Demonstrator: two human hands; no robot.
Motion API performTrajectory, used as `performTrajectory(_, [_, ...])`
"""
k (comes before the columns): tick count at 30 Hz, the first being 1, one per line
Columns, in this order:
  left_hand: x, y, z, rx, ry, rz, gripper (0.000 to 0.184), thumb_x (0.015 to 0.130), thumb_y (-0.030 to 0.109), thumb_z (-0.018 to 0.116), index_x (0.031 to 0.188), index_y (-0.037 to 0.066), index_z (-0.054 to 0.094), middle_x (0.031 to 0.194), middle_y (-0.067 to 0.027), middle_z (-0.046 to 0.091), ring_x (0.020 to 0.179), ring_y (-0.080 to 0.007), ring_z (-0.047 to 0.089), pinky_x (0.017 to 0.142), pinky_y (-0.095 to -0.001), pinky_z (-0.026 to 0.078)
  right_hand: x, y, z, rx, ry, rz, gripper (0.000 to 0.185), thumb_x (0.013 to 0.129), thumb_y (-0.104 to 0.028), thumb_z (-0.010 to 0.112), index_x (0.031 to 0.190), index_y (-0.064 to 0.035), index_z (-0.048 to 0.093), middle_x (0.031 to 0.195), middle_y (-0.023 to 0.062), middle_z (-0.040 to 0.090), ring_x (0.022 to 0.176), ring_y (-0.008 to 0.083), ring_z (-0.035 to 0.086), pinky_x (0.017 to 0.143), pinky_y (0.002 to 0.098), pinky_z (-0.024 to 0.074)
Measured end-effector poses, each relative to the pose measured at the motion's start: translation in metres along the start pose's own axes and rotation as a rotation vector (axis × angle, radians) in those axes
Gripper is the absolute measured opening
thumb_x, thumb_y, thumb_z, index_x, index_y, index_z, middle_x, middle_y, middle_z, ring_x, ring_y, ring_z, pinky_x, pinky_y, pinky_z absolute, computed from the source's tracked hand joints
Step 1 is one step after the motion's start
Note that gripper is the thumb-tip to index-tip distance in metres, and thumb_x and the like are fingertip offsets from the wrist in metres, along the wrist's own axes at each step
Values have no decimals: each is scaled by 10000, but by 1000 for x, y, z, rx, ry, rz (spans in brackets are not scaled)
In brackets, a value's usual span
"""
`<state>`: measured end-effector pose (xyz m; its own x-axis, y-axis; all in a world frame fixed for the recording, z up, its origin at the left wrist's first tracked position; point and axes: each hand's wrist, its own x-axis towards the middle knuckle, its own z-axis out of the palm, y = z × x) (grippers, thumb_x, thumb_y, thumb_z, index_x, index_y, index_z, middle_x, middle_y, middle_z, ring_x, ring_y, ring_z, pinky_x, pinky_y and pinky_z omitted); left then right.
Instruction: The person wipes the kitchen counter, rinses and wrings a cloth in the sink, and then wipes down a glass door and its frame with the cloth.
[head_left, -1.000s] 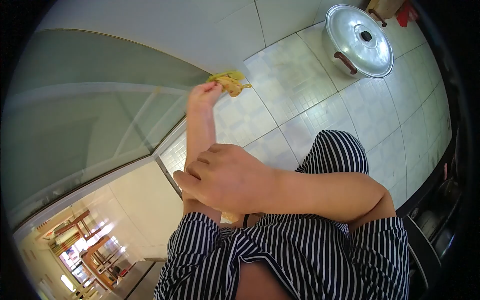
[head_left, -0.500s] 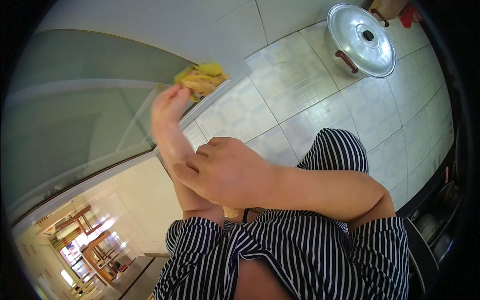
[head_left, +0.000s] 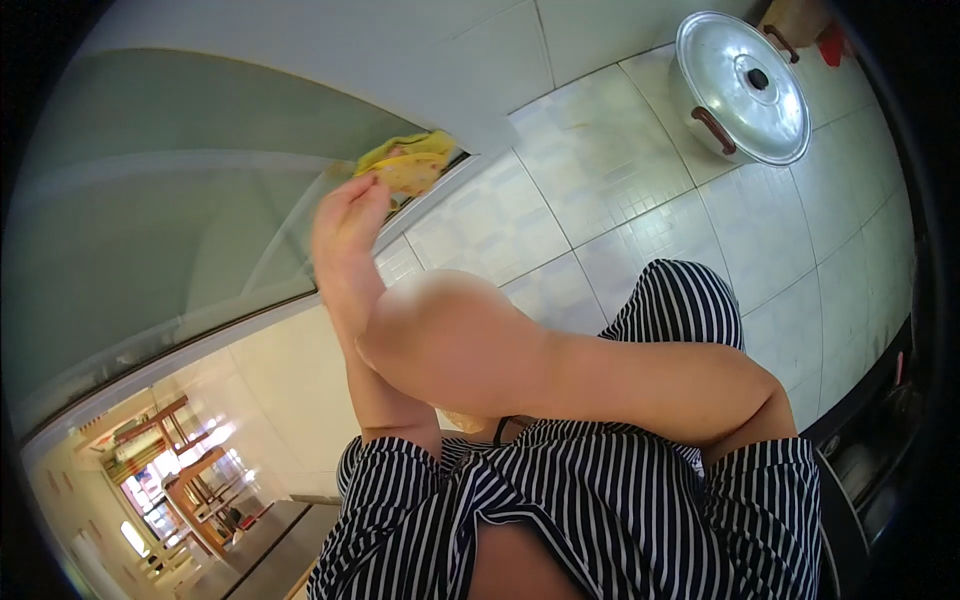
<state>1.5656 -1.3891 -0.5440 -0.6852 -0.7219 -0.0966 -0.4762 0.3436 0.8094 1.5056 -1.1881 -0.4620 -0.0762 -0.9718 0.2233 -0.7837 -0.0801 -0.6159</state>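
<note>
My left hand (head_left: 350,215) is stretched out at the upper left, its fingers closed on a yellow patterned cloth (head_left: 405,170) with a green-yellow edge. The cloth lies against the lower corner of a glass panel (head_left: 190,230), close to its pale frame. My right hand (head_left: 450,335) lies across my left forearm. Blur covers its fingers, so how they are held does not show.
A large silver lidded pot (head_left: 745,90) with brown handles stands on the tiled floor (head_left: 640,200) at the upper right. Wooden chairs (head_left: 205,495) show through an opening at the lower left. Dark cookware lines the right edge.
The cloth has shifted slightly and lies more spread against the frame's corner. My right hand stays on the forearm, its fingers now blurred. The view has turned a little, moving the pot right.
</note>
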Motion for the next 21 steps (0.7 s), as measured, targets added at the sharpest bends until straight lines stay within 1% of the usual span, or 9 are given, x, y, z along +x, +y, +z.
performTrajectory(2, [10,8,26,72,-51,3,314,917,198,676,1130,-33,681,1012,-95,688,944,-152,624,867,-267,479,5,5,9,-139,-138,-44,286,722,-167,668,974,-33,645,730,55,647,678,198,663,622,340,510])
performTrajectory(3, [16,17,47,85,-3,-178,196,932,99,634,1049,-45,694,943,-68,691,875,-120,612,813,-252,493,7,5,13,-189,-186,-65,289,722,-166,666,977,-33,646,737,57,653,684,201,665,627,343,513])
performTrajectory(5, [32,-85,72,228,-48,358,325,927,211,685,1159,-16,689,1118,-103,669,1001,-173,633,910,-275,490,4,11,18,-93,-18,-84,289,727,-157,659,990,-35,652,762,56,671,700,209,672,643,349,520])
performTrajectory(6, [51,-98,84,229,-15,347,325,927,211,685,1159,-16,689,1118,-103,669,1001,-173,633,910,-275,490,3,15,21,-38,60,-103,290,730,-152,655,996,-37,655,774,56,679,708,214,676,651,351,524])
performTrajectory(8, [91,-112,120,-205,-209,-312,235,954,86,572,1117,-76,623,1145,-126,599,1091,-176,548,979,-284,453,1,18,28,100,207,-138,293,735,-143,648,1009,-39,662,799,56,697,724,222,683,667,357,531])
performTrajectory(10, [91,-119,106,-446,-278,-641,197,967,23,516,1096,-107,591,1158,-138,564,1136,-178,505,1014,-288,435,4,16,25,101,162,-155,281,742,-126,655,1010,-44,661,797,52,695,733,222,688,677,351,539])
performTrajectory(16, [57,-105,65,215,-234,-342,277,888,239,713,990,-17,736,916,-107,735,824,-138,658,827,-283,528,11,13,34,-6,62,-104,302,744,-78,689,1044,-48,674,808,46,705,715,228,684,664,358,542])
performTrajectory(19, [50,-176,30,103,-228,-297,359,854,330,736,1034,20,744,841,-71,730,792,-133,658,737,-304,518,15,9,32,13,-67,-82,291,767,-81,690,1057,-51,680,836,48,716,733,236,691,674,358,547])
performTrajectory(21, [41,-217,2,144,-160,-274,401,823,336,772,1025,-8,738,835,-76,729,757,-125,663,709,-298,523,12,9,38,14,-6,-142,301,765,-78,689,1064,-50,682,845,51,719,741,239,693,679,357,550])
